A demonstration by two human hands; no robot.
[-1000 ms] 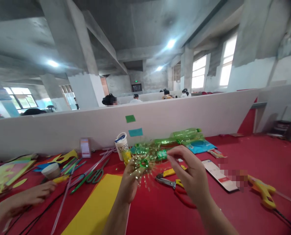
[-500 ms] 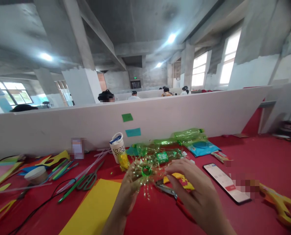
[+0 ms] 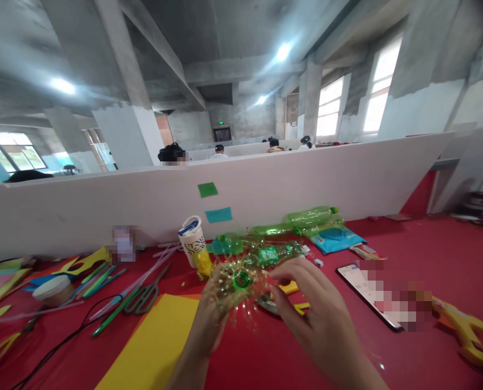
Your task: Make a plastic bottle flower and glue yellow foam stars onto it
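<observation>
A green plastic bottle piece [image 3: 242, 279], cut into thin strips that fan out round its ring-like neck, is held up above the red table. My left hand [image 3: 212, 306] grips its left side, with the fingers partly behind the strips. At the right side, my right hand [image 3: 312, 303] has its thumb and forefinger bent toward the strip ends, with a gap between them; whether a strip lies between the fingertips is too blurred to tell. Behind and below my right hand lie pliers [image 3: 269, 304] and a yellow item [image 3: 289, 290], both partly covered.
Green bottles [image 3: 311, 218] lie along the white partition [image 3: 103, 200]. A white cup [image 3: 192, 244] stands left of them. Yellow paper [image 3: 152, 341], scissors [image 3: 146, 298] and pens are at the left; a phone [image 3: 367, 295] and a yellow glue gun [image 3: 464, 330] lie right.
My right hand's thumb and forefinger have come slightly closer to the strips. The bottle piece has turned a little in my left hand. The whole view has shifted slightly.
</observation>
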